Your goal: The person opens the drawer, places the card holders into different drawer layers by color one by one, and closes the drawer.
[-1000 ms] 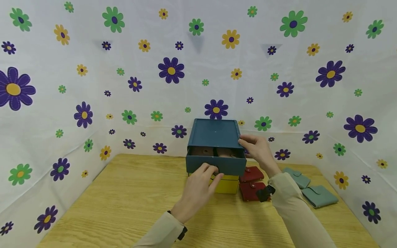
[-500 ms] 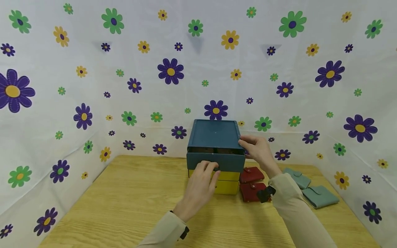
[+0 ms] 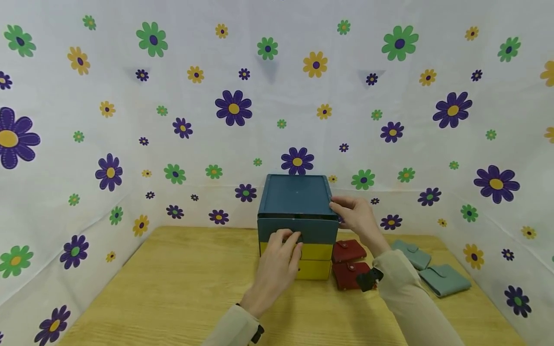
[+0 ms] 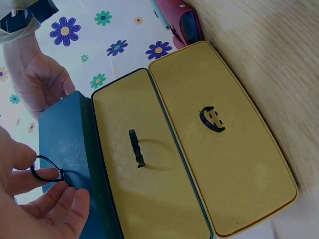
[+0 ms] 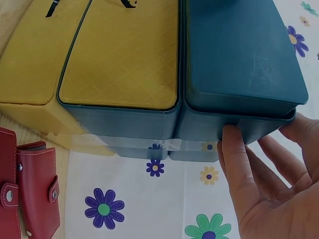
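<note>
A small stacked drawer cabinet (image 3: 296, 194) has a dark blue top unit over two yellow-fronted drawers (image 3: 315, 270). The blue drawer (image 3: 320, 233) stands slightly out, with a thin dark gap above its front. My left hand (image 3: 277, 266) is at that front; in the left wrist view a finger is hooked through its dark loop handle (image 4: 51, 162). My right hand (image 3: 360, 222) is at the upper right edge of the blue unit. In the right wrist view, its straight index finger presses the side and the thumb is near the corner.
Two red snap wallets (image 3: 346, 277) lie just right of the cabinet. Farther right are two pale green wallets (image 3: 446, 279). The wooden table (image 3: 186, 288) meets a flower-printed white cloth (image 3: 195, 158) behind and at both sides.
The blue drawer has slid inward, moved by my left hand, and its opening has narrowed to a thin gap. My right hand stays at the cabinet's edge. The head view has shifted slightly.
</note>
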A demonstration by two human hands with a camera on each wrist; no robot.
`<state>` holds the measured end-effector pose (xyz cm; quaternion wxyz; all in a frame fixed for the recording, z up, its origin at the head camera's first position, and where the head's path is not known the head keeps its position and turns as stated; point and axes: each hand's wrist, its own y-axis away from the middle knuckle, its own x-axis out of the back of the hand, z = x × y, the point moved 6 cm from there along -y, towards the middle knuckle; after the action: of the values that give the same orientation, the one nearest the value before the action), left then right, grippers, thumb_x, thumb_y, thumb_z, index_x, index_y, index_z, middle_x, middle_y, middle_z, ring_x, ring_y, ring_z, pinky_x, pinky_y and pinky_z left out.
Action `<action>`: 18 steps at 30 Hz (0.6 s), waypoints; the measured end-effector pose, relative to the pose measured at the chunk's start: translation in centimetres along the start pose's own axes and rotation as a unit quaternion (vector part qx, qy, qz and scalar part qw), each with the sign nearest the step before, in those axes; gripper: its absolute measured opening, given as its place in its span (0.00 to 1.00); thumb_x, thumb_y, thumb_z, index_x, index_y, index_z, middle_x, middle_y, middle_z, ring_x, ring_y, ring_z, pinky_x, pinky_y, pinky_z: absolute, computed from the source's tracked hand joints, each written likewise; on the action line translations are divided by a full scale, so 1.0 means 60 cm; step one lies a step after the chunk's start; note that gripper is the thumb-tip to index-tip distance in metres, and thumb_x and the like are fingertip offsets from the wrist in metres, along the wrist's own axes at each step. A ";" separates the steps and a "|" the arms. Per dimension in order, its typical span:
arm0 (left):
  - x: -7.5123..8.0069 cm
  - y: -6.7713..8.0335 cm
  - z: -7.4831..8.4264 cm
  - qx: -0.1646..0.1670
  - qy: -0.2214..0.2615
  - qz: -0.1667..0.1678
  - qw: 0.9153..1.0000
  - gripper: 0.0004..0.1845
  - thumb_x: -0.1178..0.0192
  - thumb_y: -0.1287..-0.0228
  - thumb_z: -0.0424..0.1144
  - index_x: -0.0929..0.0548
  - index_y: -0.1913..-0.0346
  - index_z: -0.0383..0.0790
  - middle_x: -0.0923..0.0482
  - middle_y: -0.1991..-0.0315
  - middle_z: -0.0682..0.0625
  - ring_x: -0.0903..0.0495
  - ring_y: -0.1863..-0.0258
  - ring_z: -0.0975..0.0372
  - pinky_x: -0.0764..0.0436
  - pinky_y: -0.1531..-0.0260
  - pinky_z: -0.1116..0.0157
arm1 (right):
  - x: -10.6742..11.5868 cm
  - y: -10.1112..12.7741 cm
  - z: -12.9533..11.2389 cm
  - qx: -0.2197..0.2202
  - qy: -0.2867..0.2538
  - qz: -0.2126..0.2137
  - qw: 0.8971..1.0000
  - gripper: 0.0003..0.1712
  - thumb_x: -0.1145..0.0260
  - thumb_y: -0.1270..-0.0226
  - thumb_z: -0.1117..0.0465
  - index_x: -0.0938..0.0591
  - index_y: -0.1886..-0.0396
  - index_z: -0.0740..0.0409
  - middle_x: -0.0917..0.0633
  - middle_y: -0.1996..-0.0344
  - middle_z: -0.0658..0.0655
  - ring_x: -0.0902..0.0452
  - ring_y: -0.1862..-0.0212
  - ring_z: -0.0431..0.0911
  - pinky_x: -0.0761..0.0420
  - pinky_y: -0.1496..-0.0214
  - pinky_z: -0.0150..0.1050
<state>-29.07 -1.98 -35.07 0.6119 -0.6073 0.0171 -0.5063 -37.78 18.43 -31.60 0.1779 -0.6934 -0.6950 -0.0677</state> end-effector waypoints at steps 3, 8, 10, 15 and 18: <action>-0.002 -0.002 -0.001 -0.003 -0.003 -0.001 1.000 0.16 0.46 0.26 0.38 0.19 0.42 0.36 0.24 0.50 0.46 0.25 0.52 0.57 0.16 0.56 0.64 | -0.001 0.002 0.000 -0.001 0.000 0.000 1.000 0.26 0.39 0.27 0.52 0.25 0.34 0.57 0.23 0.37 0.64 0.19 0.43 0.59 0.16 0.49 0.48; -0.008 -0.007 -0.006 0.002 -0.005 -0.008 1.000 0.16 0.46 0.26 0.39 0.19 0.41 0.36 0.24 0.49 0.46 0.25 0.51 0.57 0.16 0.54 0.64 | -0.001 0.005 -0.002 0.000 0.003 0.001 1.000 0.26 0.39 0.27 0.53 0.25 0.34 0.58 0.22 0.37 0.65 0.18 0.44 0.58 0.15 0.51 0.47; -0.010 -0.008 -0.008 0.006 -0.003 -0.012 1.000 0.17 0.46 0.26 0.38 0.19 0.41 0.35 0.24 0.49 0.46 0.25 0.51 0.57 0.16 0.54 0.64 | -0.001 0.005 -0.002 -0.001 0.004 0.001 1.000 0.26 0.39 0.27 0.53 0.25 0.34 0.58 0.22 0.37 0.65 0.18 0.45 0.58 0.15 0.51 0.46; -0.013 -0.012 -0.011 0.010 -0.001 -0.014 1.000 0.17 0.47 0.25 0.39 0.19 0.41 0.35 0.24 0.49 0.45 0.26 0.51 0.56 0.16 0.54 0.64 | -0.002 0.004 -0.002 0.000 0.000 -0.001 1.000 0.26 0.39 0.27 0.52 0.25 0.33 0.58 0.23 0.37 0.64 0.19 0.44 0.60 0.15 0.50 0.48; -0.015 -0.015 -0.013 0.009 -0.003 -0.012 1.000 0.17 0.48 0.25 0.39 0.19 0.41 0.35 0.24 0.49 0.45 0.26 0.51 0.56 0.16 0.54 0.63 | -0.002 0.003 -0.002 0.003 0.000 -0.002 1.000 0.27 0.39 0.27 0.52 0.25 0.33 0.58 0.23 0.36 0.64 0.19 0.43 0.60 0.16 0.49 0.50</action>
<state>-30.51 -1.76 -35.12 0.6115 -0.6033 0.0036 -0.5119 -37.62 18.29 -31.54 0.1797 -0.6913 -0.6968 -0.0659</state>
